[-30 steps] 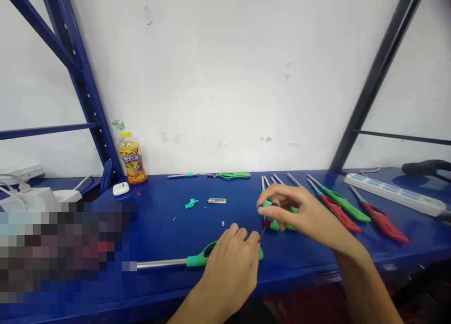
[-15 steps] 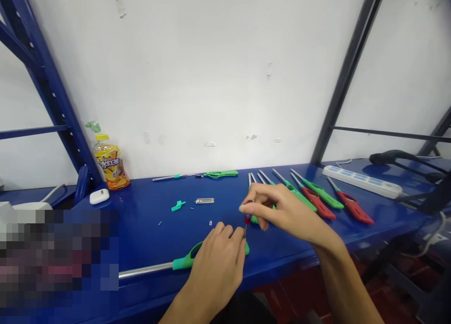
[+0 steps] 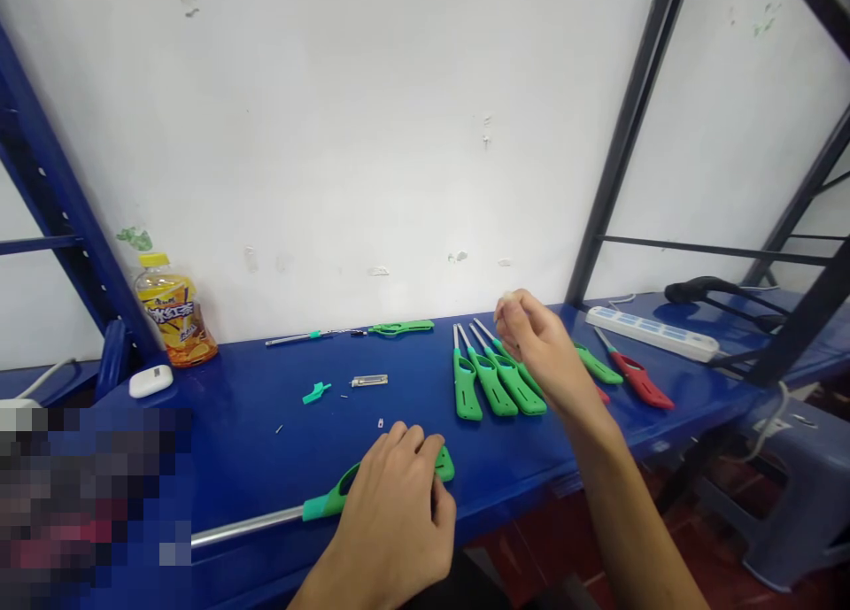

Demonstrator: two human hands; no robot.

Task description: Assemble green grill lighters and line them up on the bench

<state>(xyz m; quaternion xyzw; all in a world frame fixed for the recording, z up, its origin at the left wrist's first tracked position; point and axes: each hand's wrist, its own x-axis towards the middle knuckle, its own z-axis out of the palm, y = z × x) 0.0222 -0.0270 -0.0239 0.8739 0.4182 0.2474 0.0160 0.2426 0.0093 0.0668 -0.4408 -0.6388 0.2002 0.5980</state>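
My left hand [image 3: 398,504] lies over the handle of a green gas lighter [image 3: 325,505] near the bench's front edge, fingers curled on it and hiding its middle. The lighter's metal tube points left. My right hand [image 3: 535,335] is raised above the row of lighters with its fingers closed; what they hold, if anything, is hidden. Beyond my left hand lie a small teal plastic part [image 3: 317,392], a narrow clear-and-metal piece [image 3: 369,381], a tiny pale piece [image 3: 381,423] and a small pin [image 3: 279,429].
Several green lighters [image 3: 468,389] and a red lighter [image 3: 642,380] lie to the right. An opened green lighter half [image 3: 402,328] is by the wall. A drink bottle [image 3: 176,313], white case [image 3: 150,381] and power strip [image 3: 651,334] stand farther out; a stool [image 3: 790,495] is below right.
My right hand has lifted up and right, away from the lighter handle, where it held a small red screwdriver; that screwdriver no longer shows. My left hand stays on the lighter. The view has shifted right.
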